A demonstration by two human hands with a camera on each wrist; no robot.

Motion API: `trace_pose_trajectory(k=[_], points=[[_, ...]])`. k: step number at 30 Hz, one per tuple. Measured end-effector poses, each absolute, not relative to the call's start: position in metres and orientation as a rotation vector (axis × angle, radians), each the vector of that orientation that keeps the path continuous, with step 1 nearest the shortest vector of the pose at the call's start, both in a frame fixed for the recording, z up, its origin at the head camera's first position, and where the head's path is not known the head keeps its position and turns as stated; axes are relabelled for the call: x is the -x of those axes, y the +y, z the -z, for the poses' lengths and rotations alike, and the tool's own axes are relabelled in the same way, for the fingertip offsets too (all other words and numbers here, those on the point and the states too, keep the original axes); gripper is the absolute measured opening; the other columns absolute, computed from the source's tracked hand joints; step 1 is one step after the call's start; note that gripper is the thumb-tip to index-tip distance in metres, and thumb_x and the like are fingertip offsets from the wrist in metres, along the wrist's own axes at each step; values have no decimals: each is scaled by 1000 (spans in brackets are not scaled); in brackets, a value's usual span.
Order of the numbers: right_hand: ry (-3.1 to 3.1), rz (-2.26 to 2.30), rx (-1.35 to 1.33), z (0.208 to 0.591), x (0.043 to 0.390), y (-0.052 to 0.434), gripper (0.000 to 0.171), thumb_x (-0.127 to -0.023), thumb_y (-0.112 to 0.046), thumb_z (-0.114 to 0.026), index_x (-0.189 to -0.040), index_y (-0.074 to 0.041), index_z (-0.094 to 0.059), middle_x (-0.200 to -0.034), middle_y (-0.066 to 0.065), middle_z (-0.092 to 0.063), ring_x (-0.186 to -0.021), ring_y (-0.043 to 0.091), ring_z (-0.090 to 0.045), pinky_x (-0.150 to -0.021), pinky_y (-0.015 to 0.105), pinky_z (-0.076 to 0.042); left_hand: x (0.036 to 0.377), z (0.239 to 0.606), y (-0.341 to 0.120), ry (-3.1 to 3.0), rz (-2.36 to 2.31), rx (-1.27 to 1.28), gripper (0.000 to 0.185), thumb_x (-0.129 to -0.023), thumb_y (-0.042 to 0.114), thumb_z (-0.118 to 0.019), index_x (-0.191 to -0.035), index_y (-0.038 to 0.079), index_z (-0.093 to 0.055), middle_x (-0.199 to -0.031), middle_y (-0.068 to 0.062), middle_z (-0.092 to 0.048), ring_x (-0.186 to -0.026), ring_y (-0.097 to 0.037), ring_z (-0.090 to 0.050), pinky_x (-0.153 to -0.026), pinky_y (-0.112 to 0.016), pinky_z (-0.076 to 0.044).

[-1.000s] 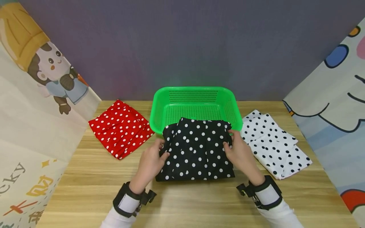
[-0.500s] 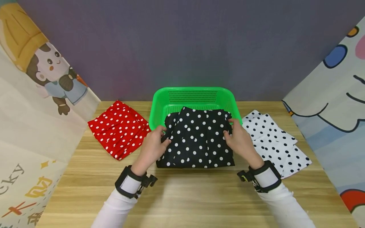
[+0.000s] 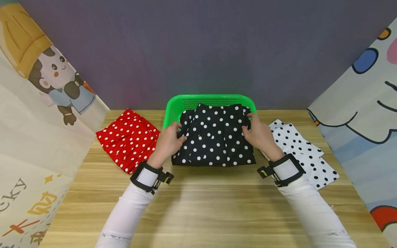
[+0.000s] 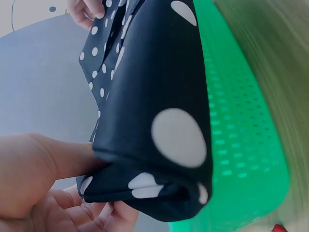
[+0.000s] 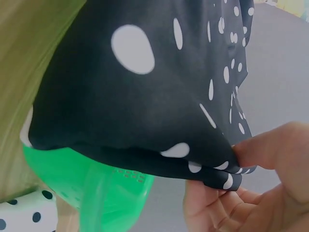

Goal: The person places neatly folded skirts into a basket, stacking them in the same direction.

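Note:
A folded black cloth with white polka dots (image 3: 214, 137) spans the space between both hands and covers most of the green basket (image 3: 173, 108) in the head view. My left hand (image 3: 169, 139) pinches its left edge, thumb on top and fingers beneath, as the left wrist view shows. On the opposite edge, my right hand (image 3: 258, 134) pinches the folded layers between thumb and fingers (image 5: 200, 198). The cloth's near edge hangs over the front of the basket, hiding its front rim. In the left wrist view the perforated basket wall (image 4: 236, 145) shows below the cloth.
To the left on the wooden table (image 3: 204, 206) lies a folded red cloth with white dots (image 3: 128, 141). A folded white cloth with black dots (image 3: 297, 148) lies at the right, partly behind the right forearm. A grey wall (image 3: 211, 51) rises behind the basket.
Both hands have moved forward, away from the body, carrying the black cloth from in front of the basket to over it. The red and white cloths stay where they were.

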State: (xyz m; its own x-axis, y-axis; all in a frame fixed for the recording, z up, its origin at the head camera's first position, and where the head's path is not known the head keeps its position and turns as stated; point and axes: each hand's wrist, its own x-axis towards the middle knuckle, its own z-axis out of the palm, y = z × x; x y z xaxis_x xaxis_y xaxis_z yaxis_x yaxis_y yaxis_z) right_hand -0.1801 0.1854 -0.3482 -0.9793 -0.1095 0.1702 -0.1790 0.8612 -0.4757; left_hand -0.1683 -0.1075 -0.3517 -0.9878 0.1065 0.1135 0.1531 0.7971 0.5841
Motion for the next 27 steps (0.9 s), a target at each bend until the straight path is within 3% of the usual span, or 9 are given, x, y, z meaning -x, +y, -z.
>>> trace_pose_trajectory(k=[5,9,15,22,27], points=[[-2930,-762,-205,343,193,185,49,-89,-14,-51,-131,5,-34,-54,7,-46,-37,16,-40,-35,26,-28,182,348,-107,-2914,988,197,39,-81,12,-67,-115,1,-52,-102,-19,-63,-90,-32,-60,-73,-44,-49],[-2954,-759,-178,340,204,185,50,-90,-16,-50,-132,5,-33,-56,9,-47,-38,17,-40,-36,26,-29,193,345,-106,-2929,992,187,40,-81,13,-67,-115,3,-50,-103,-18,-62,-92,-31,-59,-74,-44,-49],[-2911,-741,-180,334,219,185,48,-89,-15,-49,-130,7,-34,-78,20,-56,-50,24,-48,-44,32,-35,211,337,-103,-2926,976,201,39,-81,14,-68,-114,4,-49,-103,-17,-60,-93,-31,-57,-77,-44,-47],[-2913,-743,-141,325,232,184,49,-90,-16,-48,-131,6,-34,-94,26,-58,-72,37,-57,-61,45,-43,227,330,-100,-2921,953,207,38,-81,13,-67,-113,3,-50,-103,-16,-60,-90,-28,-57,-74,-40,-47],[-2928,-748,-105,323,241,183,49,-90,-16,-47,-131,5,-33,-102,28,-57,-79,39,-57,-63,46,-44,236,328,-98,-2942,915,172,39,-81,15,-67,-114,4,-51,-106,-16,-61,-94,-28,-59,-76,-40,-48]])
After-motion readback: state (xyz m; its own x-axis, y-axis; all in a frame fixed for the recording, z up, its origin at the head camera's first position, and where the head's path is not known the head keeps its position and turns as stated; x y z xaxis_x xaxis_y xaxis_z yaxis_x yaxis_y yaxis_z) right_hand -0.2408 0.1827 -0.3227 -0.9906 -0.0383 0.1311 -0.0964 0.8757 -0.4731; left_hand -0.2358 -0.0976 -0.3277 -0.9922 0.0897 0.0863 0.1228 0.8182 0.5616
